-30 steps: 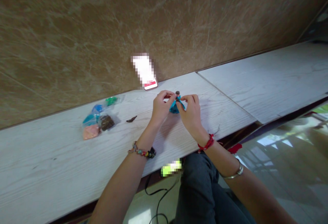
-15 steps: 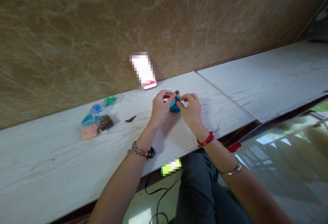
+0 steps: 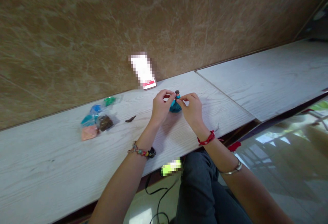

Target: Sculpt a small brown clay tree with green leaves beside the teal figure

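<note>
A small clay figurine [image 3: 175, 107] with a blue-green skirt and brown top stands upright on the white surface. My left hand [image 3: 162, 106] has thumb and fingers closed against its left side, near the upper body. From the right, my right hand [image 3: 192, 109] pinches at the figurine's upper body with thumb and forefinger. Whether a small piece lies between those fingertips is hidden. A thin dark brown strip of clay [image 3: 131, 119] lies left of my left hand.
Clear bags hold brown [image 3: 105, 123], peach [image 3: 89, 132], blue [image 3: 96, 109] and green clay [image 3: 109, 101] at the left. A lit phone [image 3: 143, 70] leans on the brown marbled wall [image 3: 205, 22]. Black cables [image 3: 158, 196] hang below the white ledge's [image 3: 56, 172] front edge.
My right hand has shifted very slightly to the right, showing a little more of the figurine's skirt. My left hand stays in place.
</note>
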Available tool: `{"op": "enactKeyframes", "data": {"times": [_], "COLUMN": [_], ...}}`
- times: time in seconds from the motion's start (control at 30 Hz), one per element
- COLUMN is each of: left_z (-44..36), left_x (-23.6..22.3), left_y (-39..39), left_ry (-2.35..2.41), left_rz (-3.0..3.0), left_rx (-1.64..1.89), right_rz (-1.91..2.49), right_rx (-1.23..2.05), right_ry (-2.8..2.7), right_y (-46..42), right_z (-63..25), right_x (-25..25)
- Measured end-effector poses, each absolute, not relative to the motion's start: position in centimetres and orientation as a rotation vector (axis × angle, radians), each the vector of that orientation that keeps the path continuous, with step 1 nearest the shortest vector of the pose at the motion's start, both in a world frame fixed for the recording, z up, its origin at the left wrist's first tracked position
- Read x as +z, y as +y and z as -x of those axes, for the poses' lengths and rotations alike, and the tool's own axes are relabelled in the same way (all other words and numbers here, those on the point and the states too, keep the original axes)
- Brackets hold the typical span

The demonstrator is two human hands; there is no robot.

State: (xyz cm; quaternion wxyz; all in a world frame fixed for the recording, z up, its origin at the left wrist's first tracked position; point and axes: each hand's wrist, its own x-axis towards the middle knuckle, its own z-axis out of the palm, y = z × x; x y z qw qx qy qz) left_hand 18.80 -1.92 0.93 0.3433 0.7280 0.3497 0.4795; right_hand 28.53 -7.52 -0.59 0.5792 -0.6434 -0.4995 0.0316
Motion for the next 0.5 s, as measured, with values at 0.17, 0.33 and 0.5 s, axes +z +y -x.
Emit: {"op": "enactKeyframes", "data": {"times": [0.17, 0.33, 0.5], "left_z": [-18.84, -18.81, -18.83], "left_x": [0.82, 0.84, 0.88], "left_y": [-1.8, -1.78, -1.84], "left_ry": [0.915, 0.91, 0.91], "left_rz": [-1.891, -1.892, -1.889], "left_rx": [1.25, 1.243, 1.247], "right_rz": [1.512, 1.516, 1.522], "right_rx": [0.08, 0.088, 0.052], "right_ry": [-1.175, -1.168, -1.179], "right_y": [-7.45, -7.66, -7.77], "right_z": [-28.57, -28.63, -28.62], "right_x": [-0.66, -0.55, -0.56]}}
